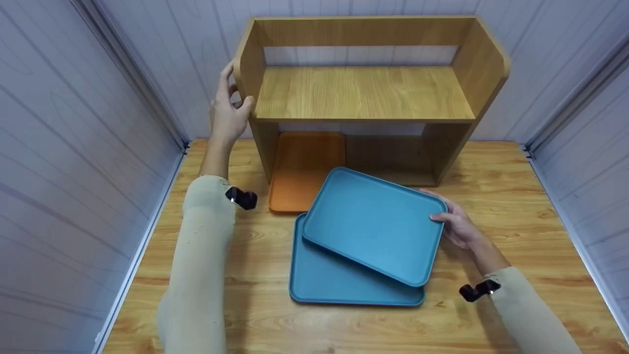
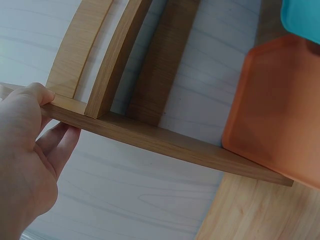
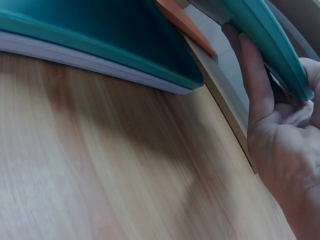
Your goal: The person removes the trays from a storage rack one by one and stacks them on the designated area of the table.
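A wooden shelf unit (image 1: 363, 93) stands at the back of the table. My left hand (image 1: 227, 110) grips its left side panel (image 2: 150, 137), thumb on the front edge and fingers behind. My right hand (image 1: 454, 223) holds the right rim of a blue tray (image 1: 373, 223), thumb on top and fingers (image 3: 252, 82) underneath, lifting it tilted above a second blue tray (image 1: 334, 282) that lies flat on the table. An orange tray (image 1: 302, 169) lies partly under the shelf's lower opening, at its left; it also shows in the left wrist view (image 2: 280, 115).
The wooden table (image 1: 516, 206) is enclosed by pale panelled walls (image 1: 73, 147) on the left, right and back. The shelf's upper board (image 1: 363, 91) is bare. Bare table lies to the right of the trays and along the front edge.
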